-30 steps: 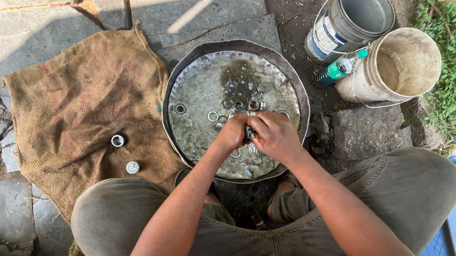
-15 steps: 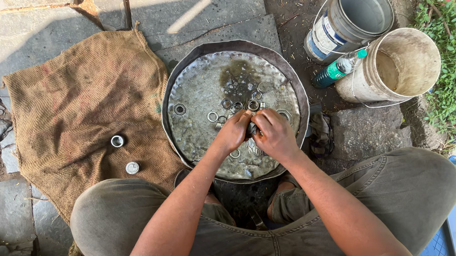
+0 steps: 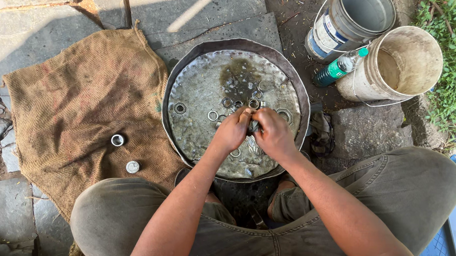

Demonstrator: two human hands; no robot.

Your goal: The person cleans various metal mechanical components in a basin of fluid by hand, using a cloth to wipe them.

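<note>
Over the near half of the round metal pan [image 3: 187, 136], both hands meet and grip one small dark part [image 3: 253, 126] between them. The left hand [image 3: 231, 130] is curled, its fingertips pinching the part from the left; the right hand [image 3: 275, 134] is clenched on it from the right. What kind of part it is cannot be told, since the fingers hide most of it.

Scattered across the pan's dented, wet floor lie metal rings and nuts [image 3: 228, 103], most of them just beyond the hands toward the far rim, with one ring [image 3: 179, 108] apart near the left edge.

Left of the pan, a burlap sack [image 3: 82, 97] is spread on the stone paving, and two small metal sleeves [image 3: 118, 140] lie on its near part, well apart from the hands. Beyond the pan's far right rim stand a grey bucket [image 3: 350, 21] and a cream bucket [image 3: 402, 63], with a green bottle [image 3: 338, 69] leaning between them.
</note>
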